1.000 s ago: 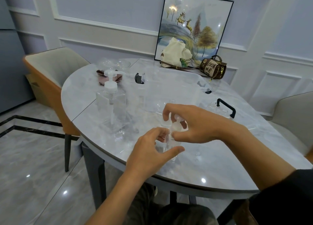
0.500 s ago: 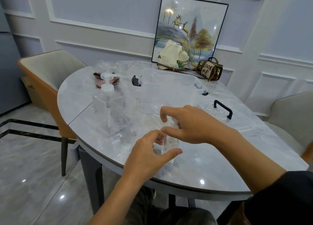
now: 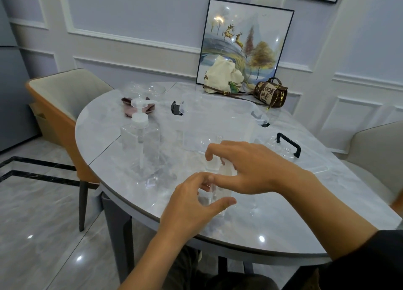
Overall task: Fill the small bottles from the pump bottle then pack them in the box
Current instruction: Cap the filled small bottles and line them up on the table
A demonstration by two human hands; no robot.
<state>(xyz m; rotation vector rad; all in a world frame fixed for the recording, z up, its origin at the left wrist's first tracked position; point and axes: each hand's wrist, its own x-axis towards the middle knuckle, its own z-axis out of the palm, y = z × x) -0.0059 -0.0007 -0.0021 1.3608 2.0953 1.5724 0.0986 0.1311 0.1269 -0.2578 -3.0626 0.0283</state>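
Note:
A small clear bottle (image 3: 214, 195) stands near the table's front edge. My left hand (image 3: 194, 204) curls round its body from the left. My right hand (image 3: 244, 167) comes over from the right and pinches the white cap at its top. The clear square pump bottle (image 3: 140, 145) with a white pump head stands to the left, apart from both hands. Behind the hands sits the clear plastic box (image 3: 218, 124) with black latches. Its clear lid (image 3: 305, 156) with a black handle lies flat to the right.
The round grey marble table (image 3: 283, 224) also carries clear cups and a pink cloth (image 3: 139, 108) at the back left. A cream bag (image 3: 224, 78) and a small brown handbag (image 3: 270, 94) lean by a framed picture. Chairs stand at left and right.
The view has shifted slightly. My right hand's fingers have turned on the cap of the small bottle; my left hand keeps its hold on the body.

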